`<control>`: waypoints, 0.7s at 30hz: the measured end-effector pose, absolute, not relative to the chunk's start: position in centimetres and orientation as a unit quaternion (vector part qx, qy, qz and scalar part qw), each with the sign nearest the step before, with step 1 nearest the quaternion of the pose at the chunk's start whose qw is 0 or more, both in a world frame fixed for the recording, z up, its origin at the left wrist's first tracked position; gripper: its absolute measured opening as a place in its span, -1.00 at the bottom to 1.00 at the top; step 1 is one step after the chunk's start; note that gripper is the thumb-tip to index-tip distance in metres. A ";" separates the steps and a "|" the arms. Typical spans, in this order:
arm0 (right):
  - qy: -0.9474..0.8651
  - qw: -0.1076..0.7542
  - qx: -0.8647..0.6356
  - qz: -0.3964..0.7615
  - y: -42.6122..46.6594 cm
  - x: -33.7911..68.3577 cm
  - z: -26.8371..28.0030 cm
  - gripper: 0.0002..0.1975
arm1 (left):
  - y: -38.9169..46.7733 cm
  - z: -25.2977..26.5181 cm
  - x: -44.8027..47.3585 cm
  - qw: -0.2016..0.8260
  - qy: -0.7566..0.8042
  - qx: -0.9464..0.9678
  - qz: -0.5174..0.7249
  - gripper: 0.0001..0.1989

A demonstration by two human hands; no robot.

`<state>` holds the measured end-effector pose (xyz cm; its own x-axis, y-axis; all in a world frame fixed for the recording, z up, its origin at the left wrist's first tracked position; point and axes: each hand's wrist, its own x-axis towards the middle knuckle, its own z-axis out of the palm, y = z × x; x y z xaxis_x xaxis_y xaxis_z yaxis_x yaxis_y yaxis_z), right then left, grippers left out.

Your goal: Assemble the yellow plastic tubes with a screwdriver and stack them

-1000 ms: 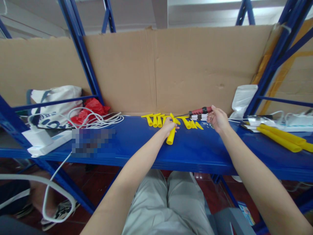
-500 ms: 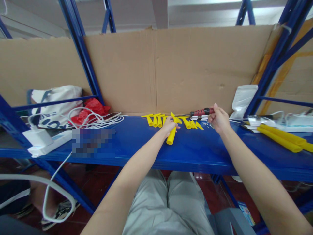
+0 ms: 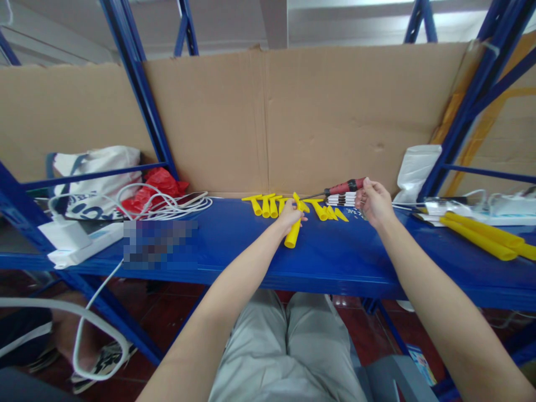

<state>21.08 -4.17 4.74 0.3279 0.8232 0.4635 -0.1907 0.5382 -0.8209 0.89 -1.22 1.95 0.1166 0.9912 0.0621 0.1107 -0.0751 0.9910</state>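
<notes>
Fingers point(image 3: 363, 196) closed around screwdriver point(image 3: 343, 187)

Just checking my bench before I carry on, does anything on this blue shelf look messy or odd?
Mostly tidy. The white cables lie in a loose tangle at the left, one strand hanging off the shelf edge. The yellow pieces lie in a row.

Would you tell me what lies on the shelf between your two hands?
In the head view, short yellow tubes lie on the blue shelf between the left hand and right hand.

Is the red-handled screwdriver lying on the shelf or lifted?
Lifted: the right hand grips the screwdriver by its handle, tilted above the blue shelf.
</notes>
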 end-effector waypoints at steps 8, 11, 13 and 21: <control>-0.460 0.741 -0.355 0.335 -4.3 21.0 4.8 -0.55 | -1.1 1.9 0.8 0.475 0.484 0.576 0.457 -0.52; -0.453 0.746 -0.366 0.321 -4.1 21.1 4.6 -0.53 | -1.2 2.0 0.9 0.474 0.484 0.577 0.455 -0.51; -0.444 0.753 -0.373 0.312 -4.0 21.1 4.5 -0.52 | -1.3 2.1 0.9 0.476 0.483 0.578 0.454 -0.51; -0.424 0.758 -0.385 0.312 -3.5 21.3 4.3 -0.47 | -1.3 2.0 1.0 0.476 0.478 0.582 0.454 -0.52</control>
<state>21.34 -3.47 4.30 0.4449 0.7998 0.4029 -0.1467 0.5089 -0.8483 0.95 -1.34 1.98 0.1310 0.9887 0.0735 0.1231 -0.0897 0.9883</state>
